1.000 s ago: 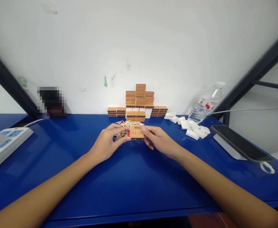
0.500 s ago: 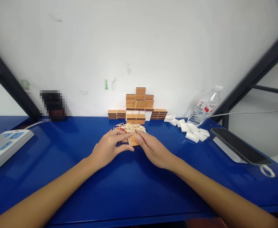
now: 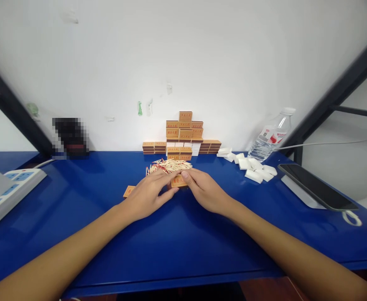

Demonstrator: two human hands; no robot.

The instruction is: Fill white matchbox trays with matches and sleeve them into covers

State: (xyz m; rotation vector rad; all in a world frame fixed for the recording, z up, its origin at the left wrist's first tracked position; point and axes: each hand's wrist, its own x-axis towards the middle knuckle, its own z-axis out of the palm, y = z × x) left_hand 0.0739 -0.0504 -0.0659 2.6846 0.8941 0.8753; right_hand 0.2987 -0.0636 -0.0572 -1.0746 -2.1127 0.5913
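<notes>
A matchbox [image 3: 179, 181] with a tan face and red lettering is held low over the blue table, between my two hands. My right hand [image 3: 207, 194] grips its right end, thumb across the printed face. At the left end, the fingers and thumb of my left hand [image 3: 150, 194] close round the box; their exact contact is partly hidden. Just behind lies a loose heap of red-tipped matches [image 3: 169, 165]. Partly covered by my left hand, a second matchbox [image 3: 129, 191] rests on the table.
Stacked matchboxes [image 3: 185, 133] stand against the wall. White blocks [image 3: 254, 175], a tilted water bottle [image 3: 269, 138] and a propped phone [image 3: 317, 186] are on the right. A power strip [image 3: 11, 192] lies left, near a blurred dark object [image 3: 70, 138].
My left thumb and fingers have moved right, closer round the matchbox. More of the second matchbox shows beside my left hand. The view has shifted slightly.
</notes>
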